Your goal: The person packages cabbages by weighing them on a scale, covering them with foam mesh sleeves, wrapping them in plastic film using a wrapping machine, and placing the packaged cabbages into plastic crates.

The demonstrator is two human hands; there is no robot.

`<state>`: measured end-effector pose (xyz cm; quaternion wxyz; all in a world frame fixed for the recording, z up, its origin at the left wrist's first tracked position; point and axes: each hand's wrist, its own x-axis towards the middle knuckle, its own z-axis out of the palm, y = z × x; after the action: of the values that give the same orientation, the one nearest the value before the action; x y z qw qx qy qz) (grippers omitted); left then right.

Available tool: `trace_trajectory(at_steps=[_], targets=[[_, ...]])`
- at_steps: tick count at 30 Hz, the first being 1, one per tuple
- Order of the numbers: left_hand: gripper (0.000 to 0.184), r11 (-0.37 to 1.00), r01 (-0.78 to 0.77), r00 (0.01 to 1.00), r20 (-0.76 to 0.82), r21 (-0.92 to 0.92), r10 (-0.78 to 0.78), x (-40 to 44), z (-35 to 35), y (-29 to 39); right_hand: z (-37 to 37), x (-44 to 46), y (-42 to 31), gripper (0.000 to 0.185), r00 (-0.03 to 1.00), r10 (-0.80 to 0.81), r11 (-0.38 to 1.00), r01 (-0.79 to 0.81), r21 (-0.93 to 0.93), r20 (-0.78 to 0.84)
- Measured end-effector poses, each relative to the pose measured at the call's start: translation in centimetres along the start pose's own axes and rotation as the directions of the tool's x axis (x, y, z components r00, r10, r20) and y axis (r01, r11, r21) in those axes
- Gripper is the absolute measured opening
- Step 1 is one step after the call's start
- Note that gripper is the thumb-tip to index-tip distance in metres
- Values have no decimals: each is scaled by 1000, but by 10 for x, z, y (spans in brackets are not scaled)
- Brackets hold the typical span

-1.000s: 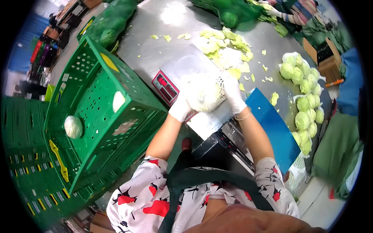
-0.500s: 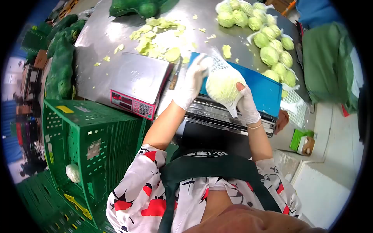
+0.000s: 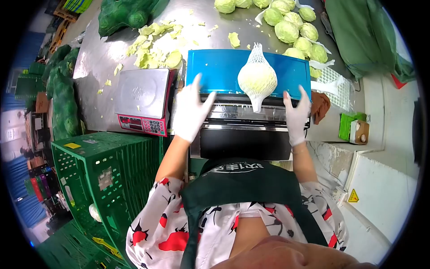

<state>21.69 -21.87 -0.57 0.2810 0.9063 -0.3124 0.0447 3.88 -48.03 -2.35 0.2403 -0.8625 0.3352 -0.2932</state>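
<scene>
A pale green cabbage [image 3: 257, 78] in a white foam net sleeve lies on the blue top of a machine [image 3: 215, 67], its net ends pointing up and down. My left hand [image 3: 190, 110], in a white glove, is to the left of it, fingers spread near the machine's front edge. On the other side my gloved right hand [image 3: 297, 114] is apart from the cabbage, thumb and fingers spread near the blue surface's right end. Below the blue top runs a metal bar section [image 3: 244, 114] with a black front panel.
A red scale [image 3: 142, 96] stands at left, with loose cabbage leaves [image 3: 154, 47] behind it. More cabbages [image 3: 286, 32] sit at the back right. Green crates [image 3: 116, 161] are at lower left, green net sacks [image 3: 127, 15] at the back, and foam nets [image 3: 333, 89] at right.
Both hands have let go of the netted cabbage, which now rests on the blue top. My left hand has moved left and down, and the whole view has shifted.
</scene>
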Motion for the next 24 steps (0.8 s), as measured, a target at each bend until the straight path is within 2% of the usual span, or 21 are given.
trace_trajectory(at_steps=[1, 2, 4, 5, 6, 7, 8, 9, 10, 12, 13, 14, 15, 16, 17, 18, 19, 20, 21, 22, 24], targets=[[70, 972, 7, 998, -66, 235, 9, -20, 3, -16, -8, -11, 12, 63, 999, -25, 976, 16, -216, -38], [74, 921, -7, 997, -71, 390, 38, -40, 10, -31, -11, -26, 26, 64, 996, -51, 905, 18, -425, -67], [79, 883, 51, 996, 40, 467, -79, -62, 17, -32, -3, -53, 43, 65, 995, 94, 782, -47, -622, 43], [82, 948, 73, 997, 15, 311, -81, -64, 21, -30, 0, -58, 40, 60, 996, 73, 854, -34, -520, 54], [72, 981, 186, 982, 23, 62, -188, -61, 23, -19, 5, -60, 38, 55, 997, 49, 913, -20, -408, 59], [65, 940, 274, 961, 88, -204, -261, -59, 28, -22, 19, -62, 53, 38, 993, 82, 987, -69, -146, 80], [59, 820, 357, 934, 170, -448, -314, -59, 36, -28, 16, -57, 48, 25, 990, 101, 995, -98, -28, 99], [44, 617, 383, 924, 292, -688, -247, -50, 27, -26, 4, -52, 47, 22, 952, 200, 919, -264, 292, 229], [29, 617, 428, 901, 366, -661, -232, -53, 12, -21, -14, -47, 46, 21, 893, 247, 715, -430, 552, 376], [20, 555, 494, 826, 561, -669, -58, -50, -33, -17, -78, -33, 19, 20, 801, 213, 702, -524, 482, 560], [15, 585, 502, 788, 615, -638, -5, -47, -58, -18, -110, -28, 3, 19, 759, 174, 769, -502, 395, 627], [12, 615, 506, 744, 666, -605, 44, -43, -79, -18, -131, -24, 14, 20, 745, -97, 724, -402, 561, 660], [11, 434, 497, 790, 599, -752, 132, -40, -92, -15, -147, -17, 26, 21, 687, -366, 627, -316, 712, 628], [13, 224, 471, 835, 513, -853, 196, -37, -99, -15, -155, 0, 19, 24, 673, -496, 549, -246, 799, 549], [55, 126, 409, 894, 425, -904, 144, -21, -97, 4, -162, 23, 12, 28, 645, -613, 455, -183, 871, 456], [101, 36, 328, 940, 330, -944, 90, -6, -95, 22, -157, 38, 7, 34, 700, -547, 510, -158, 846, 460], [126, 215, 219, 958, 252, -952, 138, 22, -85, 39, -152, 54, 2, 41, 749, -476, 564, -142, 814, 460], [133, 487, -1, 977, 103, -874, 187, 46, -54, 36, -129, 69, -11, 55, 793, -377, 704, -91, 705, 479], [138, 736, -83, 940, 192, -672, 281, 65, -33, 25, -106, 85, -24, 70, 827, -274, 822, -64, 566, 491], [140, 765, -77, 920, 251, -640, 302, 79, -3, 27, -76, 105, -29, 89, 794, -347, 877, 86, 473, 500], [140, 835, -372, 807, 304, -406, 507, 99, 56, 20, -9, 117, 3, 118, 636, -556, 826, 495, 269, 535]])
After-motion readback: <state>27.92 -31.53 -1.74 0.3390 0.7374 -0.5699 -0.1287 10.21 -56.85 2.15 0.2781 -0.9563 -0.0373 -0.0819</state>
